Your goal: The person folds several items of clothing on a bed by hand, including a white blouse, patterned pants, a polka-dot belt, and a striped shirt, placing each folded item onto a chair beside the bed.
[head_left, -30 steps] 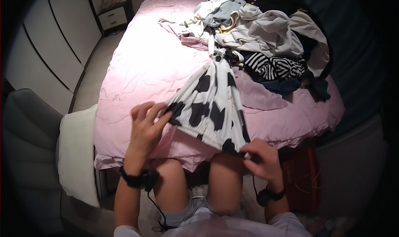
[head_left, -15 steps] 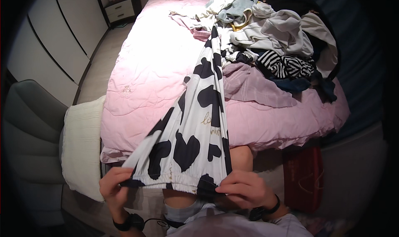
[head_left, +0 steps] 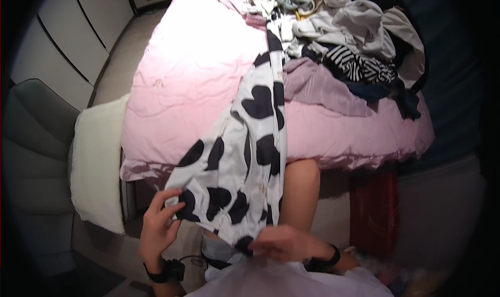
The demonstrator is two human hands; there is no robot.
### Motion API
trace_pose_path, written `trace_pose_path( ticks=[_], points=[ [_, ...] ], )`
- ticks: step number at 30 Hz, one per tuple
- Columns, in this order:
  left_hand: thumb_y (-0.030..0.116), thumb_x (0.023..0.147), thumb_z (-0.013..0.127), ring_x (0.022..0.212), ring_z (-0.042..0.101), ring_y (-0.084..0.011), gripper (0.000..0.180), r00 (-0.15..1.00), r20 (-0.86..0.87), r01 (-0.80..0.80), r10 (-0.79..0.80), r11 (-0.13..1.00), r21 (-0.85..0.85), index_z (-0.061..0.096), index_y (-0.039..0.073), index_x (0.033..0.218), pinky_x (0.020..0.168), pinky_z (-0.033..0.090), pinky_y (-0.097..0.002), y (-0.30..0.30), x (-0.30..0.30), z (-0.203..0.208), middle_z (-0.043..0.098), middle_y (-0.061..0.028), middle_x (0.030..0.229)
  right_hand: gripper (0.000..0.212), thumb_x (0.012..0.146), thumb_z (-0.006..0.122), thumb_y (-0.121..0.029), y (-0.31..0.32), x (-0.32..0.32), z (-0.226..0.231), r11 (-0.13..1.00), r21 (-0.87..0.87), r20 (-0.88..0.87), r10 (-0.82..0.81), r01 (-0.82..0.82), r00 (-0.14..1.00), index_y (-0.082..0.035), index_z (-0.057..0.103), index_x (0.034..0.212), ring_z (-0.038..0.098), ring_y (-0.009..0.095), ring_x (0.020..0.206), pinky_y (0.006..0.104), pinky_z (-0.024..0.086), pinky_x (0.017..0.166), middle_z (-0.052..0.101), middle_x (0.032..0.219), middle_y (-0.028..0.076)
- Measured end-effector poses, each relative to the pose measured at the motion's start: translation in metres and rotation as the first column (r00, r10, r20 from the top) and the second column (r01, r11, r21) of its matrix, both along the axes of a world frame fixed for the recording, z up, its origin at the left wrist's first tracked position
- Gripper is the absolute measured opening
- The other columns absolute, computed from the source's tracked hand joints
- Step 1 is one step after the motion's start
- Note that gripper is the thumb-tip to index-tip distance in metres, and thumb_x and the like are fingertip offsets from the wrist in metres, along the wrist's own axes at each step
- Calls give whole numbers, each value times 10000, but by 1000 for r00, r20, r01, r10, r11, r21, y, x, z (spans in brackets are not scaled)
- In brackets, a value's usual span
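White pajama pants (head_left: 250, 156) with black cow patches stretch from my lap up onto the bed, their far end among the piled clothes. Their gathered elastic waist is toward me, now slack and folded in. At its left side my left hand (head_left: 160, 224) holds the cloth loosely between thumb and fingers. My right hand (head_left: 289, 243), slightly smeared by motion, pinches the waistband's right corner close to my body.
A pink quilt (head_left: 198, 88) covers the bed, with a heap of clothes (head_left: 359, 31) on its right side. At left stand a grey chair (head_left: 36, 156) and a cream folded pad (head_left: 99, 166). A red bag (head_left: 372, 213) sits below the bed's edge at right.
My right hand has moved left and inward with the waistband corner, so the waist has gone slack. My left hand has risen slightly to the right. The view has tilted downward.
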State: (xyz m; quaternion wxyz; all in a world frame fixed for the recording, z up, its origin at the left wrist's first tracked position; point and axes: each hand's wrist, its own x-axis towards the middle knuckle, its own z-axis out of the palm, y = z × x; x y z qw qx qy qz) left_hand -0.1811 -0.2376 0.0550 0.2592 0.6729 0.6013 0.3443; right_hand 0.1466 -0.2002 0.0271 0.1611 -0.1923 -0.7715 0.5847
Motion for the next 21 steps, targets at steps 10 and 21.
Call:
trace_pose_path(
  ticks=[10, 21],
  points=[
    [-93, 830, 631, 1208, 543, -182, 630, 295, 899, -264, 322, 932, -247, 430, -11, 1422, 992, 453, -283, -35, 35, -79, 396, -119, 1457, 248, 682, 731, 59, 32, -31, 25, 942, 249, -45, -222, 226, 974, -39, 719, 909, 623, 235, 737, 336, 455, 733, 693, 854, 61],
    [-68, 894, 675, 955, 638, -159, 180, 171, 814, -670, 555, 672, -317, 669, -30, 1070, 833, 523, -248, -44, 64, -74, 657, -102, 1082, 218, 749, 742, -40, 34, -53, 28, 944, 154, -71, 306, -292, 950, -15, 707, 963, 601, 270, 833, 355, 482, 764, 647, 959, 91]
  ],
)
